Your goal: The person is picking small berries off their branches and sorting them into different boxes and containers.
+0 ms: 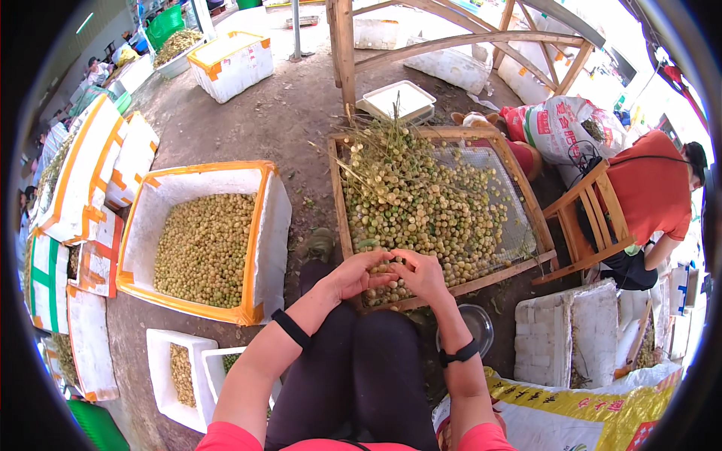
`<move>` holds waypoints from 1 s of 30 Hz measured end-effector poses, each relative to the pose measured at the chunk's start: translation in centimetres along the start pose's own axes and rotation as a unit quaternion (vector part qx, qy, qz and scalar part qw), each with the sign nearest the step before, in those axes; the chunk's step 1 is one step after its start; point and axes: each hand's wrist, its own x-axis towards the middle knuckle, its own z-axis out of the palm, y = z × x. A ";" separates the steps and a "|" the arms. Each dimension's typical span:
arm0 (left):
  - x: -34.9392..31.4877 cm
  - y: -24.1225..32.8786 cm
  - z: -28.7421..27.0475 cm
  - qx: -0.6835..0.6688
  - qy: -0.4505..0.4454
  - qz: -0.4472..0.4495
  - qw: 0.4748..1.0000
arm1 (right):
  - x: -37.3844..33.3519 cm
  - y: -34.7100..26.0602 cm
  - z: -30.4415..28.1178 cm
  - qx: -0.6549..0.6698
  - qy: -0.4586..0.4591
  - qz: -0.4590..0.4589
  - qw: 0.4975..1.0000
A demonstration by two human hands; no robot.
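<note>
Above the near edge of a wood-framed mesh tray [526,203], my two hands meet with their fingertips close together. The fingers of my left hand [355,276] are curled, and my right hand [423,275] is pinched against them. Whatever lies between the fingertips is too small and too covered to make out. A heap of small round yellow-green fruits [444,207] fills much of the tray just beyond my hands. Thin stems and twigs [387,139] stick out of the heap at its far left. Dark bands circle both of my wrists.
Left of the tray, a large white foam box [274,225] edged in orange tape holds many loose fruits. Two smaller foam boxes, one a white box [162,376], sit near my left arm. At right, a person in red [650,184] sits on a wooden chair [594,218]. A bowl [475,331] rests below the tray.
</note>
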 end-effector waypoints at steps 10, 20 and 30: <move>-0.8 0.6 0.9 0.043 0.041 -0.018 0.998 | -0.5 2.4 2.4 0.007 0.013 -0.052 0.999; -1.1 0.6 0.1 0.053 0.006 0.024 0.998 | -4.0 3.4 -2.7 0.114 -0.164 0.030 0.979; -0.3 0.2 0.4 0.080 0.044 0.012 0.996 | 0.0 10.6 -2.6 -0.275 0.133 -0.008 0.952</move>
